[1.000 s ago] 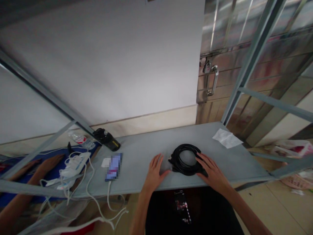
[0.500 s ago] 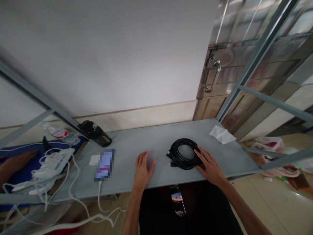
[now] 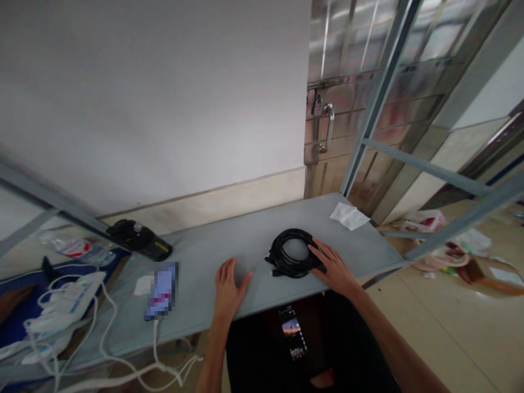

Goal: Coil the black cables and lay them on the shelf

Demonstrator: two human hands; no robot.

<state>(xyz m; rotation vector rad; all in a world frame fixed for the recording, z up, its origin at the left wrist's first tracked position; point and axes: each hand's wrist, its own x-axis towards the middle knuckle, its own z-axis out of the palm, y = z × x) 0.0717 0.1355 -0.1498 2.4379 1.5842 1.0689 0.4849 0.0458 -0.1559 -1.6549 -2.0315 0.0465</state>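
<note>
A black cable (image 3: 282, 263) wound into a round coil lies flat on the grey tabletop (image 3: 245, 234), its plug ends at the coil's left side. My right hand (image 3: 335, 270) rests at the coil's right edge, fingers stretched out and thumb apart, the fingertips touching the outer loops without gripping. To the left of the coil, my left hand (image 3: 230, 289) lies on the tabletop near its front edge, fingers apart and holding nothing. Between my forearms, a phone (image 3: 293, 334) with a lit screen shows in my lap.
Left on the table are a plugged-in phone (image 3: 162, 292) and a black bottle (image 3: 141, 240). White cables and a power strip (image 3: 73, 300) lie farther left, near another person's hand (image 3: 14, 301). Crumpled tissue (image 3: 349, 216) sits at the right. A metal frame post (image 3: 372, 103) rises beside the table.
The view has turned to the right, so everything appears farther left. Both hands keep about the same places on the table, and the coil has not visibly moved.
</note>
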